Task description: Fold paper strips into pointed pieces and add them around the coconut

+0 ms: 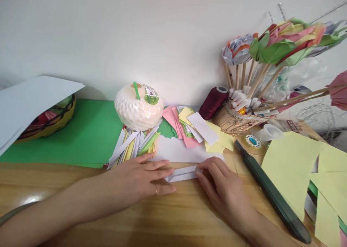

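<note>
A small folded white paper strip lies on the wooden table, with creases along its length. My left hand lies palm down with its fingers spread, their tips at the strip's left end. At the strip's right end, the thumb and index finger of my right hand pinch the paper; its other fingers are curled. Just behind are a larger white sheet, a bundle of folded coloured strips and a pile of pink, yellow and white paper pieces.
A wrapped coconut stands on green paper. At right are a long dark cutter, yellow sheets, a tape roll, a maroon thread spool and a pot of paper flowers.
</note>
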Motion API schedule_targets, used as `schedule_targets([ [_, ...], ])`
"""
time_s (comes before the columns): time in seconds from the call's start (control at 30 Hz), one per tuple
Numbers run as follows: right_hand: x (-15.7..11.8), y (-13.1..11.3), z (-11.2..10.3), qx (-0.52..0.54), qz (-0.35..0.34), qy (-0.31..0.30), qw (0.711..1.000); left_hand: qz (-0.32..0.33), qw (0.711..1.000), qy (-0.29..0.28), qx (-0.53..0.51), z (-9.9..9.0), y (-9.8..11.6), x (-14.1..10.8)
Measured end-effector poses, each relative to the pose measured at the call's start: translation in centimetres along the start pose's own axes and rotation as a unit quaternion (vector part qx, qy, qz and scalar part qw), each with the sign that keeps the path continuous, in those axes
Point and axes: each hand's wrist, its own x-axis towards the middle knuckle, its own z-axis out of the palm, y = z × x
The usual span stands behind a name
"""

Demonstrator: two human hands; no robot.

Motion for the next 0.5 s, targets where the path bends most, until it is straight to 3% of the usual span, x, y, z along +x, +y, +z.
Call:
schedule_targets([
  [0.07, -0.1, -0.7, -0.2, -0.014, -0.075, 0.03, 0.997, -0.002, 1.0, -0.008, -0.02, -0.4, 0.1, 0.1],
  [0.13, -0.2, -1.4, 0.0, -0.031, -0.143, -0.002, 0.989, -0.006, 0.999, -0.014, -0.036, -0.7, 0.2, 0.2],
  [0.3, -0.1, -2.5, 0.9, -0.054, -0.144, -0.112, 0.982, -0.01, 0.998, -0.027, -0.053, -1.2, 0.3, 0.2],
  [0.5, 0.4, -2.3, 0.9, -0.041, -0.159, -0.129, 0.978, -0.014, 0.997, -0.047, -0.064, -2.0, 0.3, 0.4],
])
